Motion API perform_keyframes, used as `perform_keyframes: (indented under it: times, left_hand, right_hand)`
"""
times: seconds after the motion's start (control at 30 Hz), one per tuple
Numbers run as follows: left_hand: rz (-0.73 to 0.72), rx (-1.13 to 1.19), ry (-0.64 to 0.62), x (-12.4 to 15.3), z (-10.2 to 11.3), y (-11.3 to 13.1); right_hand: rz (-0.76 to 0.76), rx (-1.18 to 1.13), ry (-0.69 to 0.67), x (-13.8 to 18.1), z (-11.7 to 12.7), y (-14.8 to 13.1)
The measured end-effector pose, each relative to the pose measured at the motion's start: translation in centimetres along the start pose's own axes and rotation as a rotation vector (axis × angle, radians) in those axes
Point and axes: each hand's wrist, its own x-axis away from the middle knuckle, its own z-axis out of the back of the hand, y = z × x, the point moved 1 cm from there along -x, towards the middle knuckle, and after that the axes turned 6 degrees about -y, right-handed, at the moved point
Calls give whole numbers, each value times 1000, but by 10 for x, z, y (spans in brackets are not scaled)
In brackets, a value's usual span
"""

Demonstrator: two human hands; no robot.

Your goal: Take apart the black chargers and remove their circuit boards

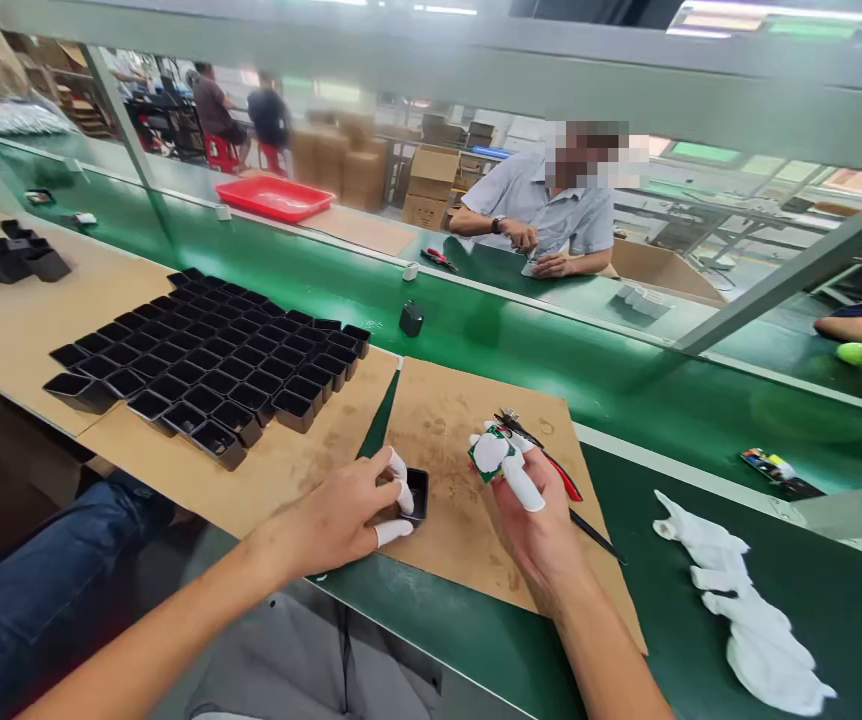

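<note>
White finger cots cover several fingertips on both hands. My left hand is closed round the near-left side of a small open black plastic box standing on the cardboard sheet. To the right, my right hand pinches a small green circuit board above the cardboard; the fingertips cover much of the board. Partly hidden behind that hand lie red-handled pliers and a thin black tool whose kind I cannot make out.
Many open black boxes stand in rows on cardboard at left. A black box sits on the green belt. White cloth pieces and a circuit board lie at right. Across the belt, a person works near a red tray.
</note>
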Motion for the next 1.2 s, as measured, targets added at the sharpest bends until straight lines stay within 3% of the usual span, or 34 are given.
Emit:
perform_keyframes:
  times: [0.13, 0.27, 0.47, 0.6, 0.8, 0.97, 1.2]
  left_hand:
    - [94, 94, 22, -19, 0, -6]
    - [60, 195, -26, -32, -4, -21]
    - [-16, 335, 50, -29, -11, -30]
    - [-183, 333, 146, -27, -12, -28]
    - [-250, 296, 188, -27, -7, -25]
    - [-273, 278, 211, -26, -4, -23]
    - [-289, 262, 191, -24, -5, -24]
  right_hand:
    - [-1, -6, 30, 0, 4, 1]
    - [-39, -13, 32, 5, 8, -1]
    - [-84, 101, -110, 19, 13, -16]
    - [-13, 182, -203, 23, 13, -27]
    - [-83, 171, -429, 26, 5, -28]
    - [-71, 127, -408, 31, -5, -21]
    - [-1, 279, -391, 28, -13, -22]
